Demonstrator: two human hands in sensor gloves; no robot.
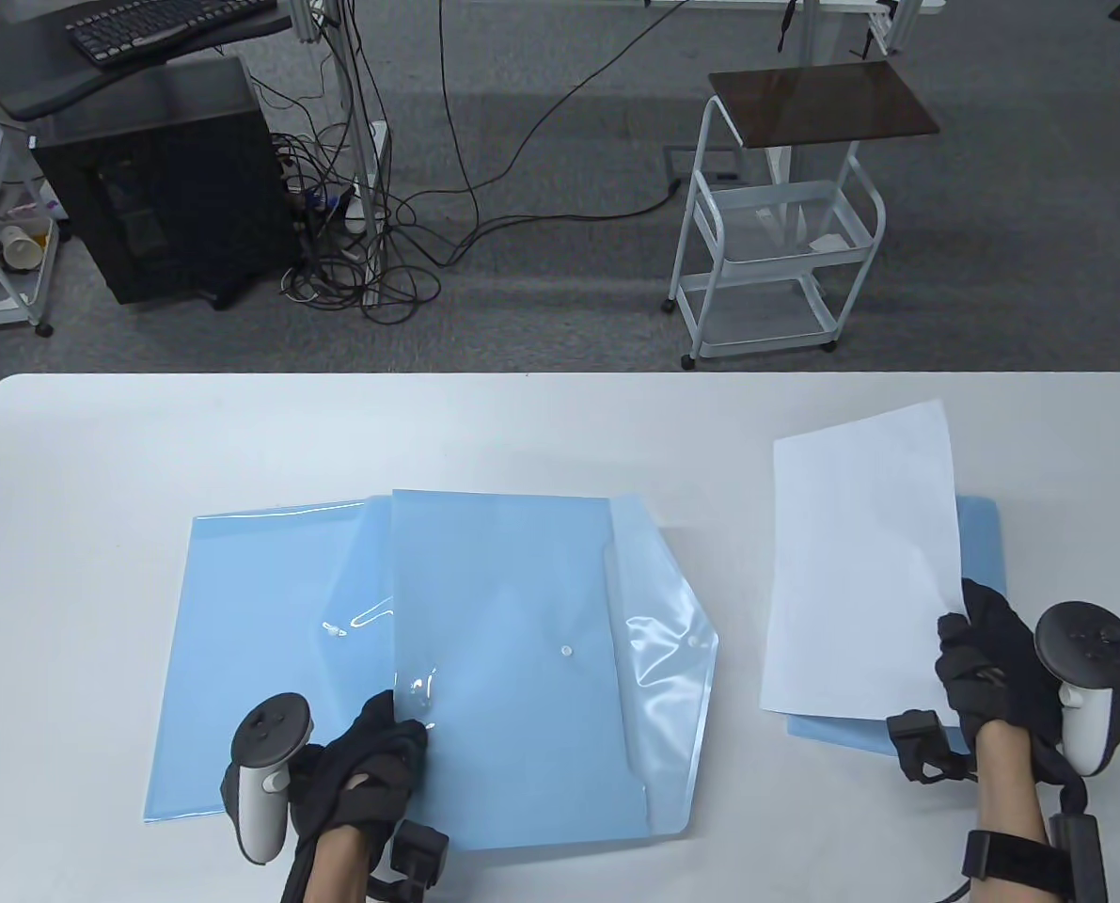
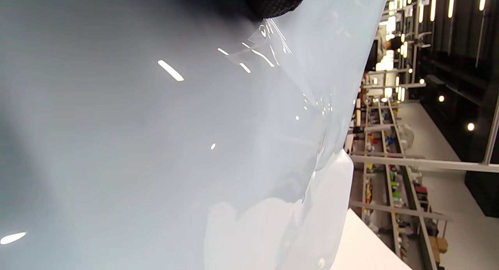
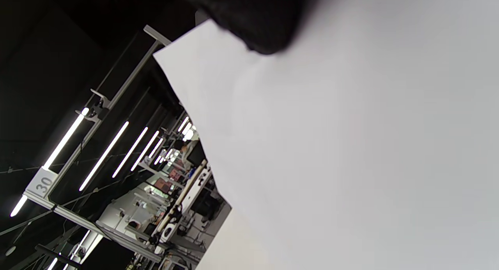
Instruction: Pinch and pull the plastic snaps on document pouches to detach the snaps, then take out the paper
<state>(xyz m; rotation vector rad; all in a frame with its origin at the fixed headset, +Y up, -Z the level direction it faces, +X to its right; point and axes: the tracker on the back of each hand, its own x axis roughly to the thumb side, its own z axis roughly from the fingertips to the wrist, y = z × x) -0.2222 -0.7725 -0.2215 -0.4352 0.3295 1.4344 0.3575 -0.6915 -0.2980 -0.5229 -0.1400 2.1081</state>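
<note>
Pinched at its near right edge by the right hand [image 1: 992, 673], the white paper [image 1: 856, 564] is held out over the right side of the table [image 1: 560, 423], with the thumb on top of the sheet and the remaining fingers hidden beneath it. In the right wrist view the paper [image 3: 351, 145] fills most of the frame, with a dark gloved fingertip [image 3: 261, 24] pressed on it at the top. Under the sheet lies a blue pouch [image 1: 981, 541], of which only the right edge and a strip at the near end show.

Across the table, the left hand [image 1: 367, 767] grips the near left corner of the open pouch [image 1: 512, 658], its fingers curled round the plastic edge. This blue pouch has its clear flap [image 1: 668, 640] folded out to the right, a white snap [image 1: 567, 650] showing on the body and its mate on the flap. In the left wrist view the glossy pouch plastic [image 2: 156, 145] covers nearly everything, crinkled just below the glove at the top.

Partly beneath the open pouch, to its left, a second blue pouch [image 1: 249, 658] lies flat on the table, its own clear flap overlapped by the upper one.
</note>
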